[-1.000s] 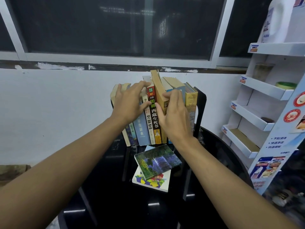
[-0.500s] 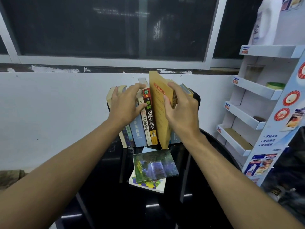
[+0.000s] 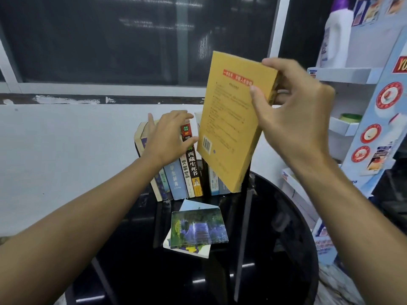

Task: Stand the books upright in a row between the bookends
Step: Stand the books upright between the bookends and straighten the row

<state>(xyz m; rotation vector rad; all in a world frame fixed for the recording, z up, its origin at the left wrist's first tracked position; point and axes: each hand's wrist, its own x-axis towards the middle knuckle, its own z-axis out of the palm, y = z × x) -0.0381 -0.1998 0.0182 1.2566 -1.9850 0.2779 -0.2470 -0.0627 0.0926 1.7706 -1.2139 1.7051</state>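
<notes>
The right hand (image 3: pixel 293 119) pinches the yellow book (image 3: pixel 231 119), thumb on the back cover, fingers behind its top corner, clear above the row (image 3: pixel 176 172) steadied under the spread left hand (image 3: pixel 167 137); likely light, stiff paperback, best gripped mid-edge.

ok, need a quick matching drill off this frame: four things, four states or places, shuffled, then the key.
Things
1. yellow book
2. green-cover book
3. left hand
4. black-spine book

States
A. lying flat on the black table, on top of another book
B. lifted clear of the row, gripped in the right hand
C. standing upright in the row
D. resting open against the standing books

Pairs: 1-B, 2-A, 3-D, 4-C
</notes>
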